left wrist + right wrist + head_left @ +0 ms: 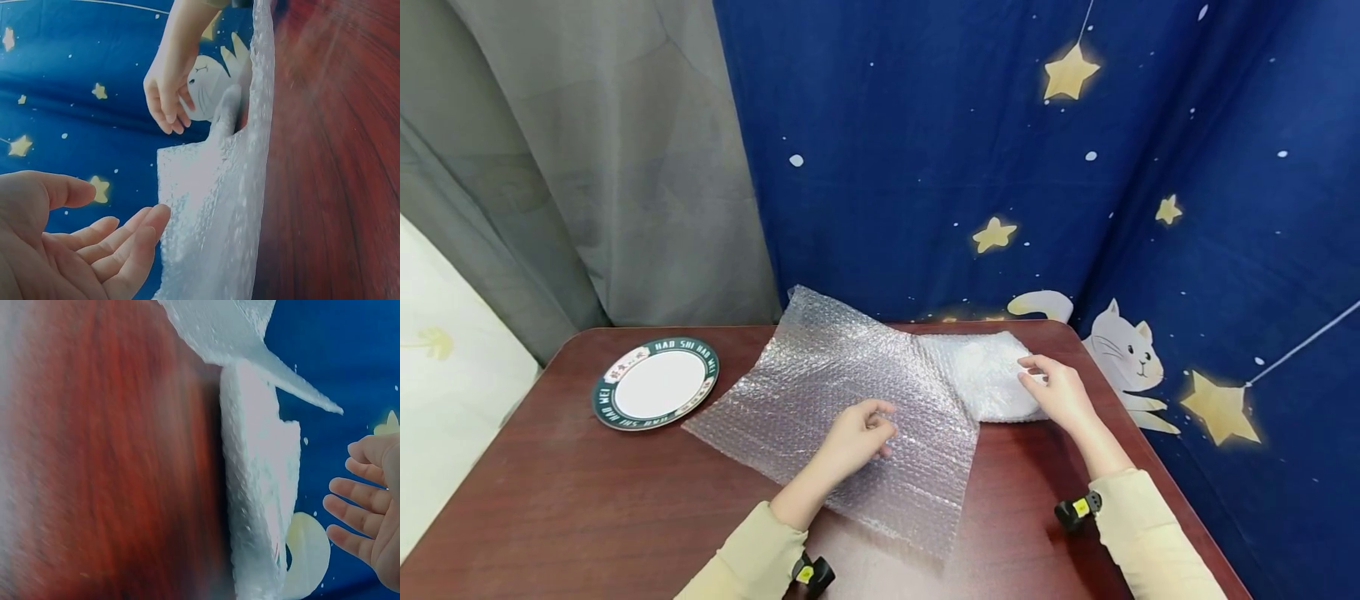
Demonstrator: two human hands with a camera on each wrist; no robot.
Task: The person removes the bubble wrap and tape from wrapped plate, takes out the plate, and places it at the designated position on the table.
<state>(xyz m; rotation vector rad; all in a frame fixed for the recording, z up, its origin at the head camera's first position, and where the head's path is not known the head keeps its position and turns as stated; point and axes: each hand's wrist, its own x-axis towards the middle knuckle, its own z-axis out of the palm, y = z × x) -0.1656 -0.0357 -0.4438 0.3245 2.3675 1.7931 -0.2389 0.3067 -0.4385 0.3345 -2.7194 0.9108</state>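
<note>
A loose sheet of clear bubble wrap (842,375) spreads across the middle of the table, its far corner reaching the back edge. Joined to it or lying against its right side is a thick white bubble-wrapped bundle (988,379); what it contains is hidden. Over the sheet hovers my left hand (853,437), fingers loosely bent and holding nothing. My right hand (1056,392) is above the bundle's right end, also holding nothing. In the right wrist view its spread fingers (356,515) are apart from the bundle (256,481).
At the table's left stands a round plate (608,408) with a dark green lettered rim and white centre. The reddish-brown wooden table (625,508) meets a grey curtain (655,167) and a blue starry curtain (910,167) behind. Each wrist wears a small black camera.
</note>
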